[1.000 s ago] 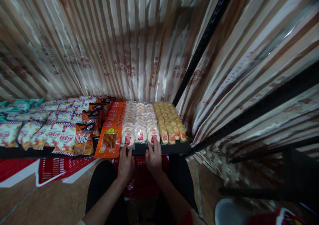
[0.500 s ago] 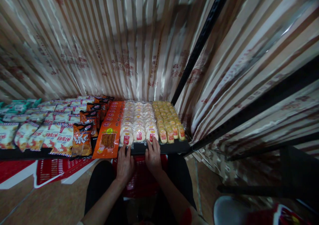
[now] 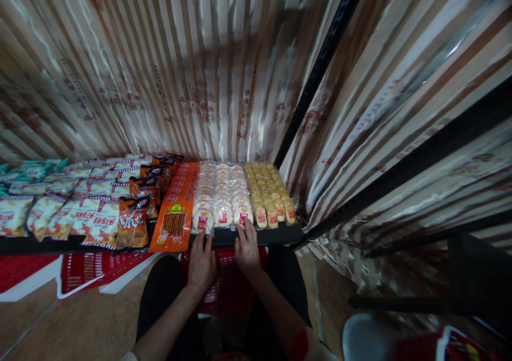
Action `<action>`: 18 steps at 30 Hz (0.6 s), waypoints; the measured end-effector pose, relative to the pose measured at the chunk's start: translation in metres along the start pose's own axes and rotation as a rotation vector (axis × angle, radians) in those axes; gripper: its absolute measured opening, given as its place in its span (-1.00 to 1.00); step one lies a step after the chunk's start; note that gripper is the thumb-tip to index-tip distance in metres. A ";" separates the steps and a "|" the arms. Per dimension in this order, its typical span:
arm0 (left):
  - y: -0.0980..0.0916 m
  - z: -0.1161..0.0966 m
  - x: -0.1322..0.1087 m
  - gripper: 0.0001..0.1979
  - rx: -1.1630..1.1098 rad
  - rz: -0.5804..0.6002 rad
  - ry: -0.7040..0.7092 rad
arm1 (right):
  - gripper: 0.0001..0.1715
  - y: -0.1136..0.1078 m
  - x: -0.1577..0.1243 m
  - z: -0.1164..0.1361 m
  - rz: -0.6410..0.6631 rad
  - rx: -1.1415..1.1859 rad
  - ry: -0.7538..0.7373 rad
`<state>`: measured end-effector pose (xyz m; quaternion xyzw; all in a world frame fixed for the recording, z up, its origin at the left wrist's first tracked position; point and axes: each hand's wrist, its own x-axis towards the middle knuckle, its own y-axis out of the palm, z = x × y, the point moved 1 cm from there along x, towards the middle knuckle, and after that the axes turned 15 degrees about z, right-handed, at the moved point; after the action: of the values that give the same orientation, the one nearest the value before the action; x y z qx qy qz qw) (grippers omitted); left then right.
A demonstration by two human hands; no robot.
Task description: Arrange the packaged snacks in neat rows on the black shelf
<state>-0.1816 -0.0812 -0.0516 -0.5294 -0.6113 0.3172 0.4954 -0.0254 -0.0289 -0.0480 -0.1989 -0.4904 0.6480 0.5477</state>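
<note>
Rows of white round rice crackers in clear wrappers (image 3: pixel 223 214) lie on a black shelf (image 3: pixel 256 237). My left hand (image 3: pixel 201 263) has its fingers stretched out, the tips at the front edge of the leftmost row. My right hand (image 3: pixel 248 250) is at the front of the third row, fingertips touching the front white cracker pack (image 3: pixel 242 214). Neither hand grips anything that I can see. Right of the white rows are smaller yellow wrapped snacks (image 3: pixel 272 211). On the left lies a flat orange packet with a picture of brown sticks (image 3: pixel 172 219).
Orange-and-black snack bags (image 3: pixel 133 225) and white snack bags (image 3: pixel 96 222) fill the shelf's left part. A black upright post (image 3: pixel 308 91) stands at the right rear, before striped sheeting (image 3: pixel 224 73). Below are a red basket (image 3: pixel 228 291) and a pale stool (image 3: pixel 366 339).
Almost nothing differs. Both hands stay at the front of the white rows, and the view has shifted very slightly.
</note>
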 end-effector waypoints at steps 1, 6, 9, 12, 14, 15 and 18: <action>0.000 0.000 -0.001 -0.57 -0.001 0.001 -0.001 | -0.46 0.000 0.000 0.000 -0.001 0.004 -0.003; 0.003 0.000 -0.005 -0.54 0.005 0.032 -0.003 | -0.44 0.000 -0.002 -0.002 0.005 0.007 -0.015; 0.004 -0.001 -0.005 -0.55 0.028 0.042 -0.004 | -0.45 -0.001 -0.002 -0.003 0.028 -0.005 -0.023; 0.004 -0.002 -0.006 -0.57 0.039 0.034 0.008 | -0.44 -0.003 -0.004 -0.003 0.031 -0.013 -0.030; 0.004 -0.002 -0.007 -0.59 0.043 0.027 0.026 | -0.43 -0.003 -0.008 -0.003 0.026 -0.021 -0.026; 0.004 -0.002 -0.008 -0.60 0.046 0.026 0.035 | -0.44 -0.002 -0.010 -0.003 0.026 -0.027 -0.023; 0.005 -0.004 -0.011 -0.62 0.054 0.031 0.063 | -0.45 0.002 -0.015 -0.004 0.030 -0.048 -0.014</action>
<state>-0.1768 -0.0914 -0.0579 -0.5350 -0.5785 0.3245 0.5233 -0.0187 -0.0407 -0.0552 -0.2149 -0.5067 0.6453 0.5298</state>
